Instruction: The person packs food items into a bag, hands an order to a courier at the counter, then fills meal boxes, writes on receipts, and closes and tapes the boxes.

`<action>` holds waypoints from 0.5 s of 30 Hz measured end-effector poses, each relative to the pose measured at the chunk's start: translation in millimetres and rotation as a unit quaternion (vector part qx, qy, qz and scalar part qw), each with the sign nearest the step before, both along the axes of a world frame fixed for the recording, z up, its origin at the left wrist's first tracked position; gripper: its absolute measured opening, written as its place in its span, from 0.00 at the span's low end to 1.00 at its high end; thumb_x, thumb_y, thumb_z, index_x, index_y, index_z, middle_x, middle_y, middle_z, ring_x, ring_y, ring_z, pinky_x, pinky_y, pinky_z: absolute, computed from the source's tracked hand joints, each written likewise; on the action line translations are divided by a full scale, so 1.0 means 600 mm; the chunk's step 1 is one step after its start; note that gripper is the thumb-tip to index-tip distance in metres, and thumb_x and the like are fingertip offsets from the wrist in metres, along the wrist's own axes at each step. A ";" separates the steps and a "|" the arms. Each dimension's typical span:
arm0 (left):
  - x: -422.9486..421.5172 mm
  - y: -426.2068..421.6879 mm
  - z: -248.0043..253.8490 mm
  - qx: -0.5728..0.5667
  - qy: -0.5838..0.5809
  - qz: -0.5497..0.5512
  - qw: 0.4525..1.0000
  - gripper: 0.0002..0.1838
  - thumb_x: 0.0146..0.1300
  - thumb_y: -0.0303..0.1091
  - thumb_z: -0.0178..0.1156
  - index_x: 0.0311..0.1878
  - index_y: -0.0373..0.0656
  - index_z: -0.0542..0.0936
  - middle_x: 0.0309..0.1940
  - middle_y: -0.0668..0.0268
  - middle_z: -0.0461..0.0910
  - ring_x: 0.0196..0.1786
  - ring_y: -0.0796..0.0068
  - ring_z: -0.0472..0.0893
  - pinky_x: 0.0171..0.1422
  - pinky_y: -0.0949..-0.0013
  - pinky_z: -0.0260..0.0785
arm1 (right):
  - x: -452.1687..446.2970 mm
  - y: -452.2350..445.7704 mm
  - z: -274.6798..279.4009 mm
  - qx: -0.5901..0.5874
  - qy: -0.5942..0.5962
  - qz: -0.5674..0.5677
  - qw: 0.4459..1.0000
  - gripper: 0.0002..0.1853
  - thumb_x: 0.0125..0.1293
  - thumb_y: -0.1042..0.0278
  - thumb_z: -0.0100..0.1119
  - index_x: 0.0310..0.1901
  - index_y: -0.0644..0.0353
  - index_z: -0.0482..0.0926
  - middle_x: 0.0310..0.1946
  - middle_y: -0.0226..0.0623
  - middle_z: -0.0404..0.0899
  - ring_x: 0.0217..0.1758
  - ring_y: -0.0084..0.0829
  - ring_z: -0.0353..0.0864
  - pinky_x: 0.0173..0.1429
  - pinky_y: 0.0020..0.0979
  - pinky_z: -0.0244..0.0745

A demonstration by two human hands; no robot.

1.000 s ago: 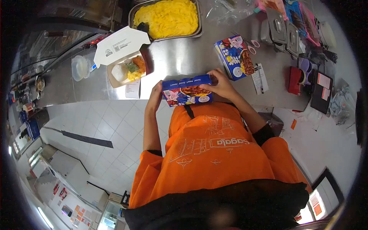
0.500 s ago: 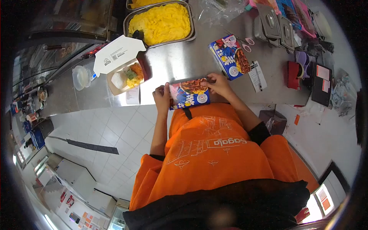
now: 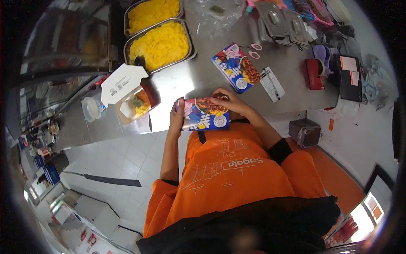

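Note:
A blue printed food box (image 3: 205,115) is held at the counter's front edge, its picture side facing up. My left hand (image 3: 177,116) grips the box's left end, with the thumb at the upper corner. My right hand (image 3: 228,101) holds the upper right corner, its thumb on the top face. Another blue box (image 3: 237,67) lies beyond on the steel counter (image 3: 194,78). To the left sits an open takeaway box (image 3: 123,84) with rice, yellow food and greens inside. A paper slip with a pen (image 3: 271,84) lies right of the second box.
Two metal trays of yellow food (image 3: 163,44) stand at the back left. Pink-handled scissors (image 3: 254,51), lidded metal containers (image 3: 275,23), a red case (image 3: 314,74) and a black tablet (image 3: 350,78) are on the right. A clear tub (image 3: 91,108) sits far left.
The held box has tilted so its picture side shows more fully, and my hands have shifted slightly on it. The view has turned, bringing the second tray into sight.

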State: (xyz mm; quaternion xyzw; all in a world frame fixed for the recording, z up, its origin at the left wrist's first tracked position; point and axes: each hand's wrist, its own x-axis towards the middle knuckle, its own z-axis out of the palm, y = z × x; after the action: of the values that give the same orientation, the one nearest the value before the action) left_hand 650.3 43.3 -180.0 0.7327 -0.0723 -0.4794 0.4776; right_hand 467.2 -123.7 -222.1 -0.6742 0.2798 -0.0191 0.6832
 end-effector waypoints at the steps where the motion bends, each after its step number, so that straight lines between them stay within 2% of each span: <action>1: 0.004 -0.021 0.031 -0.005 -0.023 -0.037 0.999 0.37 0.64 0.61 0.54 0.64 0.38 0.70 0.53 0.57 0.76 0.56 0.70 0.74 0.61 0.69 0.65 | -0.013 -0.008 0.037 0.123 -0.028 -0.044 0.991 0.21 0.64 0.58 0.62 0.55 0.59 0.75 0.49 0.38 0.76 0.54 0.29 0.76 0.56 0.28 0.75; 2: 0.008 -0.039 0.052 -0.010 -0.047 -0.075 0.996 0.37 0.65 0.60 0.54 0.65 0.38 0.69 0.54 0.56 0.75 0.58 0.70 0.73 0.63 0.69 0.63 | -0.026 -0.015 0.064 0.243 -0.057 -0.086 0.964 0.21 0.63 0.59 0.62 0.55 0.60 0.75 0.49 0.37 0.76 0.53 0.29 0.77 0.58 0.28 0.73; 3: 0.015 -0.063 0.061 -0.037 -0.020 -0.103 0.994 0.36 0.65 0.59 0.54 0.66 0.39 0.69 0.56 0.56 0.75 0.58 0.70 0.73 0.64 0.70 0.63 | -0.041 -0.024 0.074 0.253 -0.092 -0.109 0.957 0.21 0.63 0.64 0.61 0.56 0.63 0.73 0.50 0.39 0.76 0.53 0.29 0.78 0.57 0.29 0.74; 4: 0.009 -0.096 0.106 -0.052 -0.031 -0.145 0.988 0.37 0.67 0.60 0.51 0.68 0.40 0.66 0.58 0.56 0.74 0.59 0.67 0.73 0.64 0.68 0.63 | -0.059 -0.030 0.087 0.246 -0.116 -0.155 0.950 0.22 0.62 0.62 0.62 0.55 0.64 0.73 0.50 0.39 0.76 0.52 0.29 0.78 0.56 0.28 0.74; 6: 0.005 -0.142 0.125 -0.185 0.074 -0.120 0.973 0.39 0.67 0.62 0.48 0.70 0.42 0.60 0.58 0.56 0.72 0.61 0.66 0.73 0.64 0.64 0.65 | -0.100 -0.042 0.126 0.227 -0.168 -0.247 0.927 0.25 0.60 0.59 0.64 0.54 0.66 0.74 0.50 0.41 0.76 0.50 0.29 0.78 0.54 0.27 0.74; 7: -0.001 -0.156 0.097 -0.229 0.156 -0.061 0.959 0.41 0.67 0.63 0.47 0.72 0.45 0.54 0.57 0.58 0.73 0.60 0.66 0.74 0.62 0.60 0.69 | -0.117 -0.047 0.170 0.254 -0.195 -0.299 0.899 0.25 0.61 0.58 0.64 0.54 0.66 0.73 0.49 0.41 0.76 0.52 0.30 0.78 0.57 0.28 0.73; 8: -0.046 -0.185 0.121 -0.293 0.179 -0.044 0.938 0.40 0.67 0.64 0.47 0.72 0.46 0.54 0.58 0.60 0.72 0.61 0.68 0.73 0.62 0.60 0.69 | -0.131 -0.050 0.182 0.224 -0.217 -0.337 0.888 0.25 0.61 0.58 0.64 0.55 0.66 0.73 0.49 0.41 0.76 0.53 0.30 0.77 0.59 0.29 0.71; 10: -0.142 -0.229 0.124 -0.331 0.156 -0.060 0.929 0.39 0.66 0.62 0.50 0.71 0.47 0.55 0.61 0.62 0.68 0.62 0.68 0.72 0.64 0.61 0.67 | -0.162 -0.058 0.200 0.164 -0.256 -0.415 0.857 0.26 0.61 0.59 0.64 0.56 0.66 0.72 0.50 0.41 0.75 0.56 0.30 0.74 0.62 0.30 0.68; 11: -0.185 -0.257 0.114 -0.340 0.163 -0.031 0.926 0.38 0.64 0.55 0.58 0.70 0.47 0.56 0.64 0.62 0.64 0.63 0.69 0.70 0.64 0.63 0.66 | -0.183 -0.055 0.186 0.128 -0.227 -0.437 0.861 0.25 0.64 0.58 0.62 0.57 0.64 0.70 0.52 0.39 0.74 0.59 0.30 0.71 0.64 0.31 0.65; 12: -0.234 -0.270 0.110 -0.298 0.092 0.001 0.950 0.36 0.62 0.42 0.65 0.68 0.45 0.59 0.60 0.61 0.69 0.60 0.68 0.72 0.62 0.63 0.68 | -0.203 -0.054 0.172 0.083 -0.193 -0.433 0.877 0.23 0.66 0.57 0.59 0.57 0.62 0.70 0.54 0.38 0.72 0.58 0.29 0.70 0.63 0.31 0.65; 14: -0.274 -0.312 0.098 -0.260 0.166 0.019 0.951 0.33 0.60 0.33 0.65 0.65 0.43 0.61 0.54 0.61 0.73 0.55 0.67 0.75 0.58 0.62 0.71 | -0.265 -0.083 0.164 -0.017 -0.171 -0.378 0.910 0.20 0.67 0.56 0.58 0.54 0.61 0.73 0.50 0.36 0.74 0.55 0.29 0.72 0.59 0.31 0.67; 15: -0.291 -0.329 0.098 -0.252 0.171 0.010 0.953 0.31 0.59 0.31 0.65 0.64 0.42 0.62 0.51 0.61 0.75 0.53 0.66 0.77 0.56 0.63 0.72 | -0.307 -0.112 0.143 -0.048 -0.180 -0.402 0.897 0.19 0.68 0.57 0.58 0.53 0.60 0.74 0.48 0.36 0.75 0.53 0.29 0.73 0.58 0.31 0.68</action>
State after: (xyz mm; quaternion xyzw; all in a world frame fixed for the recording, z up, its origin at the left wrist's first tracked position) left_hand 475.7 -154.1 -120.9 0.4964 -0.1005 -0.5590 0.6565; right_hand 283.0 -190.9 -136.4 -0.5212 0.3983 -0.4263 0.6229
